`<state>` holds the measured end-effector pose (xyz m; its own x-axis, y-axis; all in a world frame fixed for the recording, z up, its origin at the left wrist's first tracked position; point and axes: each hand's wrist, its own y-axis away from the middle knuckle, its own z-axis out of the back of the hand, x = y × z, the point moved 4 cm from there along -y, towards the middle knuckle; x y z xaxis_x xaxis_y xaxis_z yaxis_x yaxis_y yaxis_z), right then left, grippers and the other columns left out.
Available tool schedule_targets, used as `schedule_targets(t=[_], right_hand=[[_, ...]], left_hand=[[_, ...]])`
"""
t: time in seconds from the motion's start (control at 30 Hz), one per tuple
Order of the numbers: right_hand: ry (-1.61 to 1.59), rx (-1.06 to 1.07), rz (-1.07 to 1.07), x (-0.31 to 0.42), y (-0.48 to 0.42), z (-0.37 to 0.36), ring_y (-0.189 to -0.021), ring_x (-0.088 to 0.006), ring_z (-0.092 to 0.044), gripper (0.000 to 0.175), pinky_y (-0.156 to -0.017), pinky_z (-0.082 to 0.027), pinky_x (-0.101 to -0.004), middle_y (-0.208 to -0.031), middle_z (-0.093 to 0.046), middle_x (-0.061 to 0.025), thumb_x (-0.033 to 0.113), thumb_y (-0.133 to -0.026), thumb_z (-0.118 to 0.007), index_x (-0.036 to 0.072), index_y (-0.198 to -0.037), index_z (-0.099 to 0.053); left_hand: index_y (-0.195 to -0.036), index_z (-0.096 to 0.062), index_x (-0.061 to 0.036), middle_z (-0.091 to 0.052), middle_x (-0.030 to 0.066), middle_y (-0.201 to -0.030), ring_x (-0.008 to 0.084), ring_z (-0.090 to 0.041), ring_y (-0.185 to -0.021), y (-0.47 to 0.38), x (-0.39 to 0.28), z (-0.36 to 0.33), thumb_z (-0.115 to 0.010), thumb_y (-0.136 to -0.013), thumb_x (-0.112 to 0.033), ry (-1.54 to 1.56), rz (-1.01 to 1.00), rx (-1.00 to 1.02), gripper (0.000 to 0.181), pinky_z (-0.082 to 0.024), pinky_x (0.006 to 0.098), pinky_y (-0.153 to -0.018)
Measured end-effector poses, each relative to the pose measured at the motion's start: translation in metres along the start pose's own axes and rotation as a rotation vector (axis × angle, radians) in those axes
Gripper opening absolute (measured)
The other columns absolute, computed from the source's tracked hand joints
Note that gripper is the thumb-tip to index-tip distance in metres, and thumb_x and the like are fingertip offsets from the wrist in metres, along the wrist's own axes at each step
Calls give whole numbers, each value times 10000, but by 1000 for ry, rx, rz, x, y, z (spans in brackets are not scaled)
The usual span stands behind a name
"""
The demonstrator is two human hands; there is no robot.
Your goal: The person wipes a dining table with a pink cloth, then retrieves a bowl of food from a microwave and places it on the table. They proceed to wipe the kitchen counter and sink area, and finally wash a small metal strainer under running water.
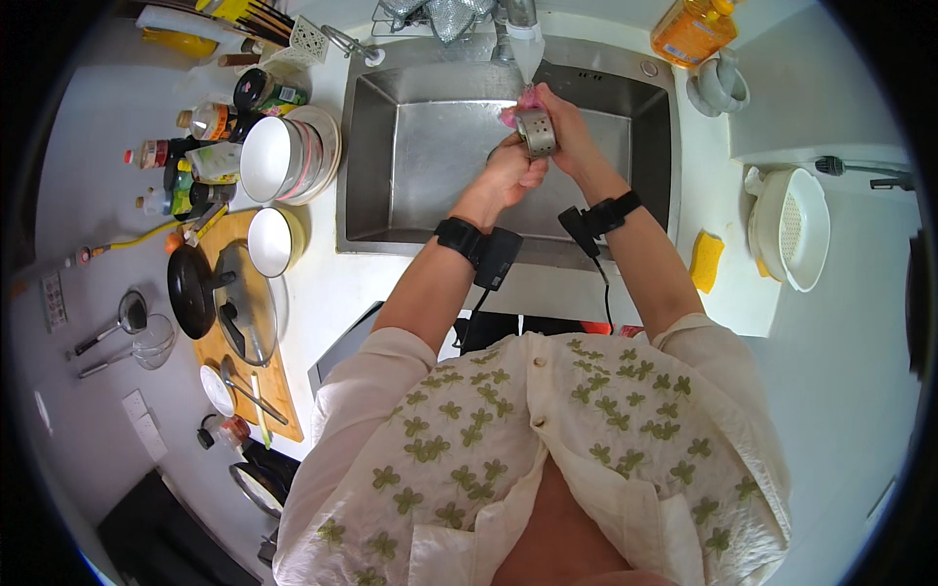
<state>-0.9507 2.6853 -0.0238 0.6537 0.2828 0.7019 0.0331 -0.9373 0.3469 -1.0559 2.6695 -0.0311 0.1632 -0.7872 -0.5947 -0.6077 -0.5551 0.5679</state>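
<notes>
Over the stainless steel sink (440, 198), my two hands are close together just below the faucet (525, 47). My left hand (509, 172) grips a small perforated metal strainer cup (538, 133) from below and behind. In my right hand (563, 121) is a pink cloth or scrubber (529, 102), bunched against the cup's far side under the spout. The fingers partly hide both the cup and the pink material. Each wrist wears a black strap with a device and a cable.
Stacked bowls (271, 160), a cream bowl (275, 242) and several bottles stand left of the sink. A glass lid (245, 304) and dark pan (190, 291) rest by a wooden board (282, 395). To the right are a yellow sponge (706, 262), a white colander (804, 231) and an orange soap bottle (692, 33).
</notes>
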Motion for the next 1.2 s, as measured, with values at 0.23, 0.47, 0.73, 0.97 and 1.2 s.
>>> schedule_targets(t=[0.23, 0.47, 0.73, 0.97, 1.2], right_hand=[[517, 92, 338, 9, 21, -20, -874, -132, -615, 305, -807, -492, -281, -1007, -654, -54, 301, -1008, -457, 57, -1098, -617], [438, -268, 207, 7, -7, 4, -659, -100, -517, 299, -606, -430, -247, -761, -588, 0, 275, -982, -483, 44, -1029, -666], [742, -30, 514, 2, 14, -17, -652, -94, -497, 334, -595, -417, -256, -732, -544, 10, 327, -999, -475, 48, -1034, -656], [665, -36, 5, 0, -14, -15, -641, -103, -514, 347, -580, -457, -289, -743, -572, -15, 342, -982, -498, 49, -946, -679], [142, 233, -46, -9, -1, -17, -662, -110, -538, 345, -606, -474, -288, -826, -605, 10, 404, -953, -576, 64, -930, -635]], left_hand=[[-809, -498, -104, -353, -24, -517, 76, -306, -411, -2, 2, 15, -358, -989, -184, 216, 104, 152, 242, -235, 228, -392], [-867, -487, -78, -467, 19, -627, 81, -380, -478, 4, 0, 16, -400, -969, -67, -89, 69, 9, 134, -263, 226, -392], [-950, -493, -19, -479, 41, -636, 80, -355, -444, 4, -15, 29, -401, -964, -53, -227, 89, -134, 99, -219, 234, -366], [-893, -508, -21, -463, 25, -599, 83, -350, -444, 12, -12, 36, -493, -950, -73, -523, 122, -76, 78, -199, 242, -366], [-908, -526, -66, -488, 22, -648, 89, -408, -483, 6, -17, 53, -502, -932, -120, -177, 270, 293, 64, -273, 234, -405]])
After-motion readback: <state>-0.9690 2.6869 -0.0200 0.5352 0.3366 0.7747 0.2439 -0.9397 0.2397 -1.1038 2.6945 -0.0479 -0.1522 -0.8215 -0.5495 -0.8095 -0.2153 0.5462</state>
